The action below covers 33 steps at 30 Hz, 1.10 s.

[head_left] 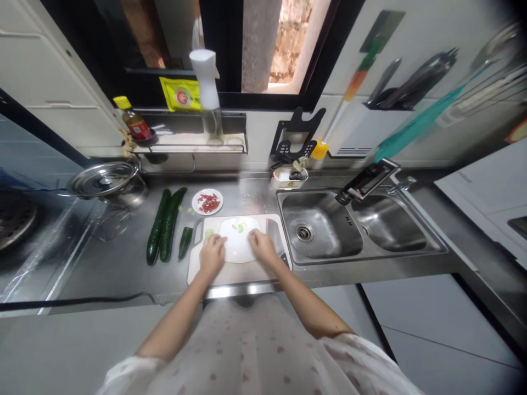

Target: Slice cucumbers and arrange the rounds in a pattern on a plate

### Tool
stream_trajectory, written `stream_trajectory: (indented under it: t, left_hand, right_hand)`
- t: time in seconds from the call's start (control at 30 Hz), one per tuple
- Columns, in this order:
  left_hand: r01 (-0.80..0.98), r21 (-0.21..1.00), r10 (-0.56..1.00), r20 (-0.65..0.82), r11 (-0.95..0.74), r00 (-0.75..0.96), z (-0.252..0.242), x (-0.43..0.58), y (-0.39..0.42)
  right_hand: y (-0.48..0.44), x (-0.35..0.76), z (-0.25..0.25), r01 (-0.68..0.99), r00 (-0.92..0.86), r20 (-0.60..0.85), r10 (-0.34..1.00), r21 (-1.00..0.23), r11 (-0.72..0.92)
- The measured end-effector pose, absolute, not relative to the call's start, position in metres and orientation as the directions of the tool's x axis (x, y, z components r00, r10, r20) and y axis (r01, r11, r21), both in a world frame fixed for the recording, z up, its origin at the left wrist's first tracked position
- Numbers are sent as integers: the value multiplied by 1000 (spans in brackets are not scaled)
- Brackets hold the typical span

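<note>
Both hands grasp a round white plate [239, 248] lying on the white plastic cutting board [239, 272] near the front edge of the steel worktop [115, 258]. The left hand [213, 253] has its fingers curled over the left rim, the right hand [262, 245] over the right rim. Pale green cucumber slices [239, 225] lie at the plate's far side. Two whole dark green cucumbers [162, 233] lie left of the board, a small white dish of chopped red chilli [207, 201] behind it, and the steel sink [329, 241] just to its right.
</note>
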State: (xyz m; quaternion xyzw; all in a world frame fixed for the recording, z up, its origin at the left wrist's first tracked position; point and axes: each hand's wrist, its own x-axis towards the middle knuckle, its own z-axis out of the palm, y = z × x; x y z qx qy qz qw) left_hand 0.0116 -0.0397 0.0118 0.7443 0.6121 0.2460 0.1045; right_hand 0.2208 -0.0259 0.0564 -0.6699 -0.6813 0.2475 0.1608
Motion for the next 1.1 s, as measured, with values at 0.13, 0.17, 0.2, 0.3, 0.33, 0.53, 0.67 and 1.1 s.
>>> stream_trajectory:
  t: [0.13, 0.17, 0.2, 0.3, 0.33, 0.53, 0.67, 1.1]
  left_hand:
    - [855, 482, 967, 240, -190, 80, 15, 6, -57]
    - [854, 490, 970, 232, -178, 69, 15, 3, -60]
    - [852, 498, 973, 222, -162, 55, 14, 1, -63]
    - [851, 519, 981, 191, -82, -22, 9, -9, -68]
    - [852, 521, 982, 180, -41, -63, 7, -13, -69]
    - [854, 493, 968, 80, 168, -237, -2, -31, -70]
    - [853, 473, 963, 34, 218, -266, -1, -30, -68]
    - [830, 464, 934, 11, 311, -356, 13, -19, -63]
  right_hand:
    - [-51, 218, 57, 804, -76, -86, 993, -594, 10]
    - [-56, 217, 57, 798, -80, -80, 994, -603, 16]
    - [-61, 216, 57, 792, -85, -75, 994, -610, 22]
    - [-71, 213, 57, 781, -95, -68, 993, -624, 32]
    - [-73, 212, 57, 779, -95, -68, 993, -627, 32]
    - [-79, 210, 56, 768, -91, -64, 994, -639, 29]
    - [-84, 209, 59, 748, -98, -66, 993, -663, 30]
    - [-96, 213, 62, 727, -74, -73, 995, -687, 4]
